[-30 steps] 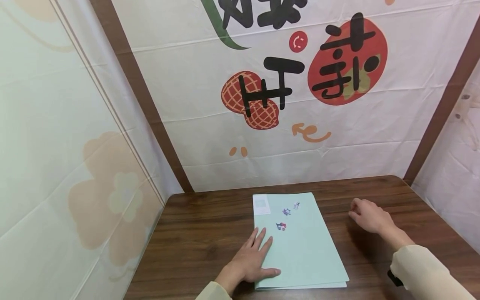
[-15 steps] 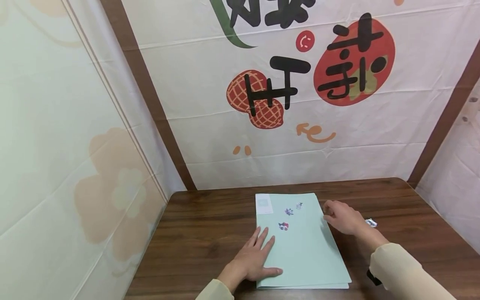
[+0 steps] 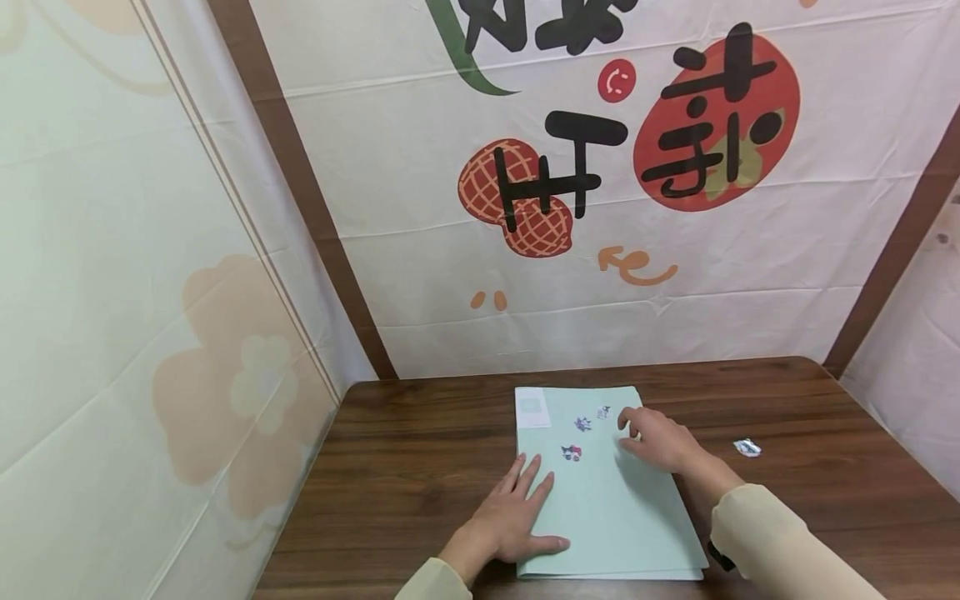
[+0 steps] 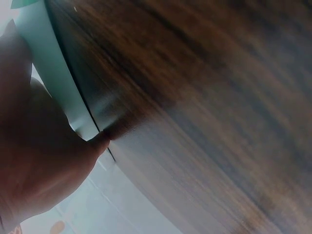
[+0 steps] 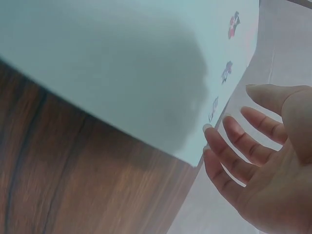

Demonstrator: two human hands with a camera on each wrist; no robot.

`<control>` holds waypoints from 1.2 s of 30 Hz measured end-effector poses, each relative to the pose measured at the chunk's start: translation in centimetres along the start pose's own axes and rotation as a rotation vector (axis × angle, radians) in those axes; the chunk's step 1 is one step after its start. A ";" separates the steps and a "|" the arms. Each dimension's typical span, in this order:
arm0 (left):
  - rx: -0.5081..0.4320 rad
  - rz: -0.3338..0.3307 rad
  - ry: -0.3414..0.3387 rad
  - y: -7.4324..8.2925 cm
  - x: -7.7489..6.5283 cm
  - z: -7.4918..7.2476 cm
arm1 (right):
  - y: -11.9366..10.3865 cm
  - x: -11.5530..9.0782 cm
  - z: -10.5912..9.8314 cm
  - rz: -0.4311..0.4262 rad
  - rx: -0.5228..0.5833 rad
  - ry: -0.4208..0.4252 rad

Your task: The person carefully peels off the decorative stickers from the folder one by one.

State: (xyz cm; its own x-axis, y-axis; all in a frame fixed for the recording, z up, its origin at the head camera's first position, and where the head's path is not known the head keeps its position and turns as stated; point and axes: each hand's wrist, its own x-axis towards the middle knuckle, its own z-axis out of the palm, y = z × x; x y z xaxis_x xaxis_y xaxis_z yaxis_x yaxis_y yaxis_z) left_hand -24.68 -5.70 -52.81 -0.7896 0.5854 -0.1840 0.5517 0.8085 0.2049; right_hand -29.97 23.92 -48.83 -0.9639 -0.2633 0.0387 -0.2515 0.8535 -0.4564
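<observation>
On the dark wood table, approx. 5 o'clock in head view, a pale-green folder lies flat, long side running away from the person. White label sits at its 11 o'clock corner. Three small figures on the cover, btwn folder's 10 & 12 o'clock: red-and-blue figure lowest, purple figure mid, pale figure highest.

Hands are apart. L hand rests at folder's 8 o'clock edge, fingers spread & pointing toward 1, thumb out toward 3 on the cover. L wrist view is dim: same hand at 8 o'clock, folder strip at 10, wood toward 3.

R hand is over folder's 1-2 o'clock edge, shadow on the cover beneath, fingers loosely bent. R wrist view has it at 4 o'clock, palm side showing, gaps btwn fingers, nothing gripped. Can't tell if fingertips touch the cover.

Small shiny loose piece lies at R hand's 3 o'clock, apart from folder. Cream R sleeve w/ a black item at its cuff, partly hidden.

Toward 12, white cloth wall w/ red peanut print & black lettering; big flower print at 8-9.
</observation>
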 end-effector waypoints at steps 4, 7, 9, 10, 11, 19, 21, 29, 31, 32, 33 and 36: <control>-0.013 -0.003 -0.011 0.2 -0.2 -0.4 | -0.4 0.3 0.5 -0.005 0.005 -0.012; -0.018 -0.001 -0.012 0.1 0.0 -0.1 | -0.6 0.4 0.8 -0.024 0.019 -0.018; -0.020 0.002 -0.009 -0.1 0.2 0.2 | -0.7 0.5 1.0 -0.035 0.030 -0.024; -0.021 0.004 -0.009 -0.2 0.2 0.3 | -0.7 0.5 1.1 -0.036 0.034 -0.026; -0.020 0.006 -0.003 -0.3 0.3 0.5 | -0.7 0.5 1.2 -0.043 0.033 -0.028; -0.022 0.007 -0.002 -0.3 0.2 0.3 | -1.3 1.1 2.1 -0.097 0.062 -0.019; -0.018 0.009 -0.003 -0.2 0.1 0.0 | -1.6 1.3 2.4 -0.102 0.070 -0.020; -0.020 0.019 -0.003 -0.2 0.0 0.4 | -2.7 2.1 3.6 -0.100 0.076 -0.030; -0.011 0.021 0.000 -0.3 0.0 0.3 | -2.9 2.3 3.8 -0.087 0.084 -0.030; -0.007 0.024 0.002 -0.3 0.0 0.2 | -2.9 2.4 3.9 -0.084 0.090 -0.028; -0.003 0.025 0.006 -0.3 0.0 0.2 | -3.0 2.5 4.1 -0.079 0.094 -0.027; -0.003 0.030 0.014 -0.4 0.1 0.3 | -3.0 2.8 4.4 -0.070 0.100 -0.026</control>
State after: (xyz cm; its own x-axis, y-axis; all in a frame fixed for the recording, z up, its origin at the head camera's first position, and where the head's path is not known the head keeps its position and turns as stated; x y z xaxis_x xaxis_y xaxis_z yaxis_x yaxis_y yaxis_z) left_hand -24.90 -5.96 -53.20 -0.7763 0.6086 -0.1641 0.5744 0.7903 0.2135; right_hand -31.52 18.62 -51.24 -0.9415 -0.3330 0.0510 -0.3066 0.7841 -0.5396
